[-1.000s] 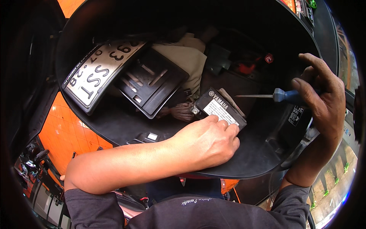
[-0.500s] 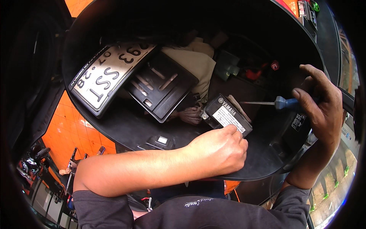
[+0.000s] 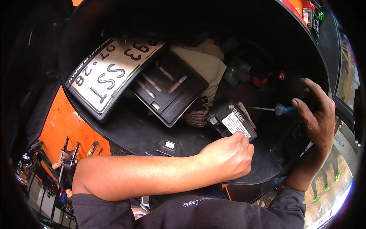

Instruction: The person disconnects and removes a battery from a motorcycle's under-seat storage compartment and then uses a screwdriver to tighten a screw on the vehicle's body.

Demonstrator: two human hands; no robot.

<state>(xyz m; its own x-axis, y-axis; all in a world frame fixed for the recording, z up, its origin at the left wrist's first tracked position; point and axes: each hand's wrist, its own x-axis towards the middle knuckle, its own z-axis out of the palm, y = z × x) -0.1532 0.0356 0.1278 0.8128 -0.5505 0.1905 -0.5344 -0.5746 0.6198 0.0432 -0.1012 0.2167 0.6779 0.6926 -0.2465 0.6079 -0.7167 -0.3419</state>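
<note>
Inside a black oval storage compartment (image 3: 129, 135), my left hand (image 3: 231, 156) has its fingers curled on the lower edge of a black battery (image 3: 220, 116) with a white label and a metal terminal. My right hand (image 3: 314, 114) is loosely curled around the blue handle of a screwdriver (image 3: 285, 109), with thumb raised; the metal shaft points left to a thin brownish strip (image 3: 246, 114) along the battery's upper side. Left of the battery lie a slotted black plastic plate (image 3: 171, 95), a licence plate in a black frame (image 3: 106, 72), a beige cloth (image 3: 213, 68) and a crumpled brownish bundle (image 3: 196, 117).
A red-and-dark component (image 3: 260, 81) sits deeper in the compartment. A black raised panel (image 3: 34, 76) stands at the left. Beyond it are orange floor tiles (image 3: 57, 114), tools (image 3: 91, 149), machinery and another person's hand (image 3: 57, 164). An object with green parts (image 3: 320, 16) is at top right.
The compartment's contents appear shifted right and slightly down, partly with the view. My left hand moved with the battery. My right hand sits lower, still at the screwdriver.
</note>
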